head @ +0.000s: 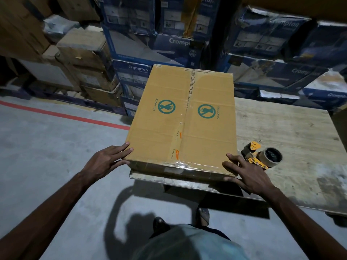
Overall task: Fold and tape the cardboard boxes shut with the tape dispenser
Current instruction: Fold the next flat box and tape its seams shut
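Note:
A closed brown cardboard box (163,128) with green "DO NOT STEP" marks lies on the wooden table (293,132), overhanging its left edge. Clear tape runs along the near part of its centre seam and over the near edge. My left hand (107,162) holds the box's near left corner, fingers straight on top and thumb under the edge. At the near right corner my right hand (246,173) holds it the same way, fingers straight. The yellow tape dispenser (262,156) with its brown roll lies on the table just right of that hand.
Stacks of blue and white printed cartons (150,49) and brown cartons (84,59) stand close behind the table. A red line (62,115) crosses the grey concrete floor on the left. My feet show below the table's near edge.

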### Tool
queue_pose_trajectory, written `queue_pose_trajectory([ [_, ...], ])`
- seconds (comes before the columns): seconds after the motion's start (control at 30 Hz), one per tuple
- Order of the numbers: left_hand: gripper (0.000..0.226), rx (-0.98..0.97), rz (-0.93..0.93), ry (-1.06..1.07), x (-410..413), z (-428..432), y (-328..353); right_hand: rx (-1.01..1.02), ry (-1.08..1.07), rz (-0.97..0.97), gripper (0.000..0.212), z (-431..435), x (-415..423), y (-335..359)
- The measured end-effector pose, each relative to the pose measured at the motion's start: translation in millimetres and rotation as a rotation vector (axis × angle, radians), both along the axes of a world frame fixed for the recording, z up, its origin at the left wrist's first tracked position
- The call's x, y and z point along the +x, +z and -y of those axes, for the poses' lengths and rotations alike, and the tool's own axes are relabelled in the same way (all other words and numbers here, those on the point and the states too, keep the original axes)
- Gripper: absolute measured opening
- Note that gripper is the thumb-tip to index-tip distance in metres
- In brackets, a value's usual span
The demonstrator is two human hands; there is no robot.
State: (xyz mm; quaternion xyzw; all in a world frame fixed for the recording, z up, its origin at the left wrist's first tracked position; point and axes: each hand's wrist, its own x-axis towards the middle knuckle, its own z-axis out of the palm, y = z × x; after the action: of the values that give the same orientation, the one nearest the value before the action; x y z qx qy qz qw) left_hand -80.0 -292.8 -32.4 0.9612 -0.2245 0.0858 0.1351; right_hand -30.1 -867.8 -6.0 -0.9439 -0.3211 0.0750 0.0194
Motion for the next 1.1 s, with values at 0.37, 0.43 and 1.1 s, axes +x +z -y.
queue_pose_trajectory([
  [0.37,0.049,0.074,0.179,-0.028,3.0,22.5,-6.2,-0.026,0.020,0.097,0.059,17.0,19.9,1.8],
  [0.43,0.048,0.086,0.186,-0.031,3.1,24.7,-5.1,-0.020,0.021,0.106,0.059,17.7,19.3,3.0],
  [1.1,0.033,-0.167,-0.241,-0.018,4.9,202.5,35.2,0.542,-0.230,-0.184,0.022,-140.0,-7.3,17.4],
])
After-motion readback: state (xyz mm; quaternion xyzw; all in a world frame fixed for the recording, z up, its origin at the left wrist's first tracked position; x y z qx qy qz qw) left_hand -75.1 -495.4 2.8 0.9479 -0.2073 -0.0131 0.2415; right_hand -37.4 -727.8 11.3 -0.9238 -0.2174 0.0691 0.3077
